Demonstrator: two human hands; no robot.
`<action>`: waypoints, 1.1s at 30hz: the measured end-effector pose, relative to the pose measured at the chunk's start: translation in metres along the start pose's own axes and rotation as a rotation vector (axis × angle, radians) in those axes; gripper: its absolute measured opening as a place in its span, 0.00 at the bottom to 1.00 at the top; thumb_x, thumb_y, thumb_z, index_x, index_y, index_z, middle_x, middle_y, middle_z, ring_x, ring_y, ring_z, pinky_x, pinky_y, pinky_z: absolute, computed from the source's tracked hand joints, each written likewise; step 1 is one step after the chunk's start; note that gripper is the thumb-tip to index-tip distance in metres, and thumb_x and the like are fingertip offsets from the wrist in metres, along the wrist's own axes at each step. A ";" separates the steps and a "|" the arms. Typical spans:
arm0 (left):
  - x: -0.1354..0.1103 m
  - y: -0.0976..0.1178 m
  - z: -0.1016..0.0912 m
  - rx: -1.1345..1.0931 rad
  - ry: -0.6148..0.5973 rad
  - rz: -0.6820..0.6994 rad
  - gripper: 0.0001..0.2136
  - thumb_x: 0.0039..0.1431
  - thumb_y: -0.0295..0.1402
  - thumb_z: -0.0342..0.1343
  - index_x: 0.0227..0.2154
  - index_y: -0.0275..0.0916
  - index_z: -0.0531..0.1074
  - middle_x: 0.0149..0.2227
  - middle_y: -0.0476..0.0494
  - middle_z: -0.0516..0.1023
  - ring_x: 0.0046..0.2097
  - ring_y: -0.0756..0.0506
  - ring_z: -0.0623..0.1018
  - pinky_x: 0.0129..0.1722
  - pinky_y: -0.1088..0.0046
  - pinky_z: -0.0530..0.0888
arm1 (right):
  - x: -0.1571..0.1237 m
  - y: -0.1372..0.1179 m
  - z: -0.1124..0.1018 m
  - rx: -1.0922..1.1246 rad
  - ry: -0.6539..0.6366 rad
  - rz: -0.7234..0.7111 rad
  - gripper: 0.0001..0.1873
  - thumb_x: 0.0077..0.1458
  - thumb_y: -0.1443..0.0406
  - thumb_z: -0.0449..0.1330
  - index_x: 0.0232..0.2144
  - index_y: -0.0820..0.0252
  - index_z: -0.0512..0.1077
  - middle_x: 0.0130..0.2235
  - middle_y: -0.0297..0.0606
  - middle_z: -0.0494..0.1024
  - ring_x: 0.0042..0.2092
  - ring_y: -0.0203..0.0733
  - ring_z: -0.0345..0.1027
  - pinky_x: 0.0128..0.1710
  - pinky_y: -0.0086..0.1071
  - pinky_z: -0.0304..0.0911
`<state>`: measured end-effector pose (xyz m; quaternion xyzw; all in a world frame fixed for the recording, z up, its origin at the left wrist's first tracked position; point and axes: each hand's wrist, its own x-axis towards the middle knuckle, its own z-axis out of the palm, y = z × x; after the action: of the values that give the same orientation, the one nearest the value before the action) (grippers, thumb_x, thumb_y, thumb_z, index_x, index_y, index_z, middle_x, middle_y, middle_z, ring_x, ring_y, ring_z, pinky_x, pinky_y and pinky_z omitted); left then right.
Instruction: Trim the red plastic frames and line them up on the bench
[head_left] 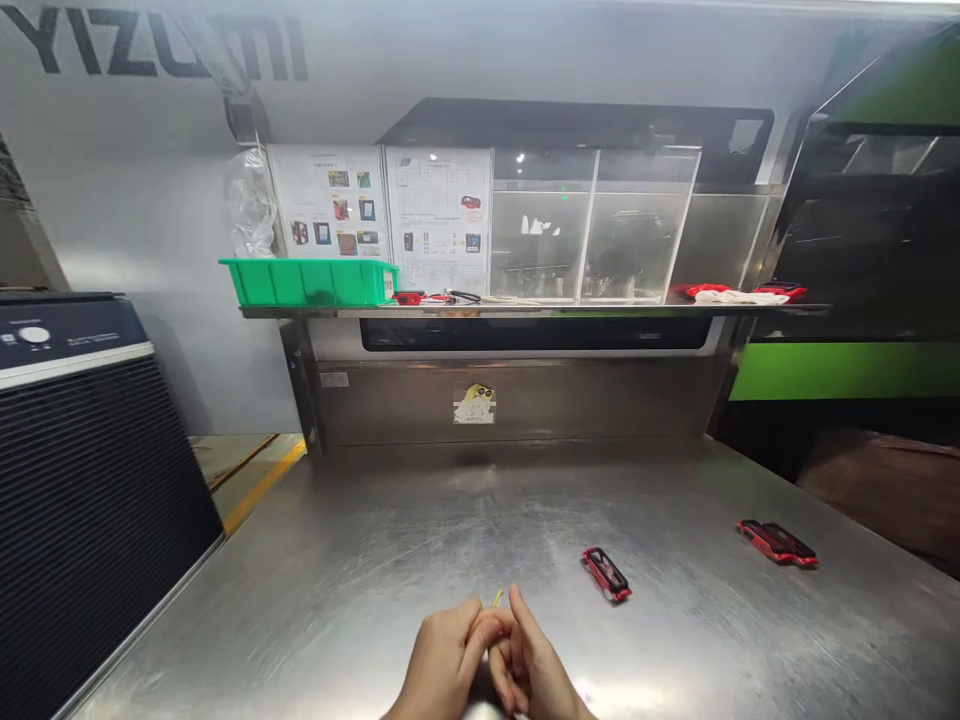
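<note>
My left hand [442,655] and my right hand [532,665] meet low over the steel table [375,560], fingers curled together. A thin yellow stick [496,598] pokes up from between them, and the fingers hide its lower part. A pale, blurred object [481,710] shows below my hands at the picture's bottom edge. To the right, a red and black plastic part [607,574] lies near my right hand. A second, similar part [777,542] lies farther right.
A steel shelf [525,311] runs behind the table, holding a green plastic tray [309,284], red parts, black cable and white cloth. Printed sheets [441,220] hang above it. A black ribbed machine [97,510] stands at the left, and a table edge drops off there.
</note>
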<state>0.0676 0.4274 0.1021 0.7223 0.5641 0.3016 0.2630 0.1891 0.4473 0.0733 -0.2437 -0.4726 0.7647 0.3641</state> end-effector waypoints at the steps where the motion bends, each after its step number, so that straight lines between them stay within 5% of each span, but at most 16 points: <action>1: -0.001 0.002 0.000 -0.023 0.011 -0.004 0.17 0.57 0.46 0.39 0.18 0.42 0.55 0.19 0.52 0.64 0.24 0.49 0.65 0.26 0.75 0.60 | -0.002 -0.003 0.002 0.022 0.010 -0.022 0.44 0.41 0.32 0.47 0.26 0.69 0.71 0.07 0.28 0.58 0.08 0.25 0.38 0.08 0.21 0.28; 6: -0.001 0.009 0.001 -0.181 0.059 -0.034 0.22 0.53 0.52 0.42 0.14 0.41 0.50 0.17 0.54 0.53 0.23 0.50 0.59 0.24 0.74 0.57 | -0.006 -0.012 0.006 0.175 -0.032 -0.011 0.42 0.46 0.35 0.48 0.28 0.73 0.73 0.08 0.29 0.60 0.08 0.25 0.41 0.09 0.21 0.29; 15: 0.000 0.000 0.007 -0.209 0.094 -0.048 0.25 0.54 0.56 0.37 0.14 0.41 0.48 0.17 0.54 0.49 0.22 0.51 0.56 0.24 0.72 0.53 | -0.009 -0.012 0.003 0.313 -0.130 0.042 0.40 0.48 0.38 0.51 0.31 0.74 0.74 0.09 0.30 0.63 0.08 0.25 0.42 0.09 0.21 0.29; 33: -0.001 0.004 0.007 -0.391 0.124 -0.117 0.28 0.50 0.59 0.41 0.10 0.40 0.55 0.14 0.53 0.54 0.20 0.52 0.57 0.23 0.74 0.55 | -0.013 -0.010 0.004 0.099 -0.137 -0.015 0.39 0.52 0.39 0.48 0.42 0.71 0.70 0.12 0.28 0.63 0.10 0.27 0.43 0.11 0.21 0.37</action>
<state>0.0747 0.4254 0.1002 0.6037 0.5509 0.4332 0.3799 0.1977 0.4379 0.0841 -0.1690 -0.4598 0.7991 0.3485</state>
